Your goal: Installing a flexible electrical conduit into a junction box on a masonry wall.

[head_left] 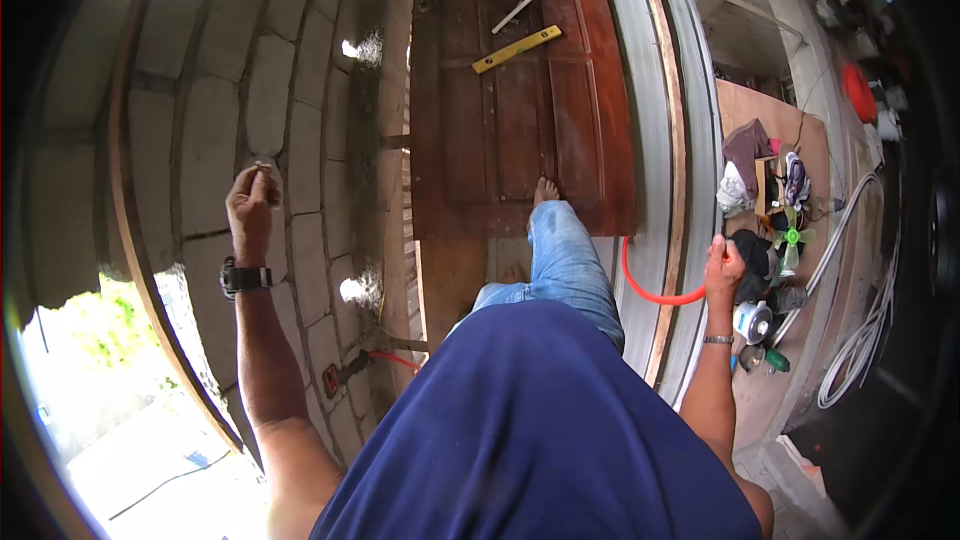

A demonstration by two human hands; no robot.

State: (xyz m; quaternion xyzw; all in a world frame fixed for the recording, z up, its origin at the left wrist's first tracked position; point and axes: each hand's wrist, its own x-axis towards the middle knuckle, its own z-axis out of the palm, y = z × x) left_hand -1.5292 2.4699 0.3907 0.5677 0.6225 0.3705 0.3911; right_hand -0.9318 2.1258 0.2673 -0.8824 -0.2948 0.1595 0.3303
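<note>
My left hand is raised at the grey block wall, finger and thumb pinched on a small pale item too small to make out. My right hand, at the right, is closed on a curving red hose. My bare foot rests on a brown panelled wooden door lying flat below me, with a yellow spirit level and a short white stick on it.
Grey long sheets and a timber strip run beside the door. A board holds clothes, a green fan and several containers. Coiled white tubing lies right. A bright opening is at lower left.
</note>
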